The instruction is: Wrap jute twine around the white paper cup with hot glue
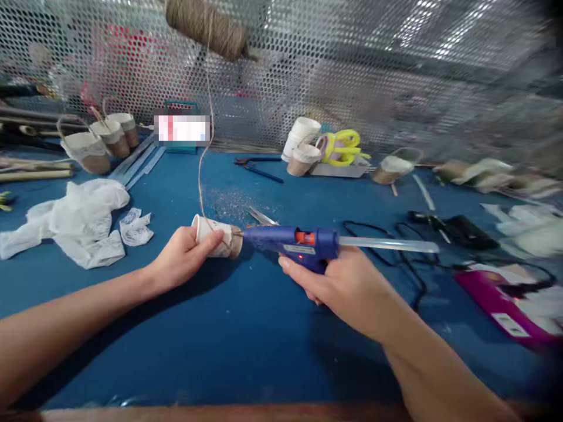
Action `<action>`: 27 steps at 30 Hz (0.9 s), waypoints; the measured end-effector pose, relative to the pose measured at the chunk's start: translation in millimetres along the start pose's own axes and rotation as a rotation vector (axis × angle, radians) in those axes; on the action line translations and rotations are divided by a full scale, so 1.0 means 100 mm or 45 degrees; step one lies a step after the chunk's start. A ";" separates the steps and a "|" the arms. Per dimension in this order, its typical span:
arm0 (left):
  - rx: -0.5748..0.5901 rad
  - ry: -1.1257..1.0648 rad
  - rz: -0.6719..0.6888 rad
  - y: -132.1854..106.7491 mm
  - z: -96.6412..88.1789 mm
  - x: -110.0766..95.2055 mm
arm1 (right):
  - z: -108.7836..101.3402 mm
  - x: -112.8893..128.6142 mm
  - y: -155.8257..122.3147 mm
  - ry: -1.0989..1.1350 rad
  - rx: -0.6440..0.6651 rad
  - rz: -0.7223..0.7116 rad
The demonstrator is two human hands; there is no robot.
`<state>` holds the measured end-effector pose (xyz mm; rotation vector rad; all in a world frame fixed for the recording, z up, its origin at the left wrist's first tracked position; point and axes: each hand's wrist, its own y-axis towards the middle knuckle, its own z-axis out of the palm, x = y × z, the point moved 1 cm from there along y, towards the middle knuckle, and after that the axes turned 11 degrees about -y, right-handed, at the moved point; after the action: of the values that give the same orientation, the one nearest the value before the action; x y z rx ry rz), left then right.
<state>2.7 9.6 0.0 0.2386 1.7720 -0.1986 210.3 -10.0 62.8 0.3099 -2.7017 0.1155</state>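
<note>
My left hand (pixel 182 255) is closed around a paper cup (pixel 213 234) tipped on its side, its open end toward the left. Brown twine (pixel 203 176) runs down from a large spool (pixel 206 29) to the cup, and a brown band of it circles the cup's base end. In my right hand (pixel 338 278) is a blue hot glue gun (pixel 290 243), with a clear glue stick (pixel 391 244) sticking out of its back. The gun's nozzle meets the twine-wrapped end of the cup. Scissors (pixel 263 217) lie just behind the gun, partly hidden.
Small twine-wrapped cups with handles (pixel 90 152) stand at the back left, near white lace fabric (pixel 79 217). Pliers (pixel 259 167), stacked white cups (pixel 301 135) and yellow-handled scissors (pixel 345 146) are at the back. A black cord (pixel 409 275) and a magenta box (pixel 497 305) lie at right.
</note>
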 end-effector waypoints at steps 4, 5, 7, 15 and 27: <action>-0.017 -0.091 -0.033 0.00 -0.01 -0.03 | 0.01 0.01 -0.08 -0.027 -0.009 -0.010; -0.014 -0.129 -0.040 0.00 -0.01 -0.04 | 0.01 0.01 -0.08 -0.034 -0.006 -0.015; -0.012 -0.198 -0.055 0.01 0.00 -0.06 | 0.00 0.01 -0.09 -0.048 -0.005 -0.033; -0.018 -0.326 -0.102 0.02 0.01 -0.09 | 0.00 0.00 -0.08 0.011 -0.046 -0.086; -0.172 -0.233 -0.077 -0.02 -0.02 -0.11 | -0.12 -0.32 0.10 0.516 -0.065 0.125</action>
<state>2.3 8.2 11.3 0.0675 1.6046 -0.1387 241.0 7.6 59.9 0.1210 -2.3123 0.1231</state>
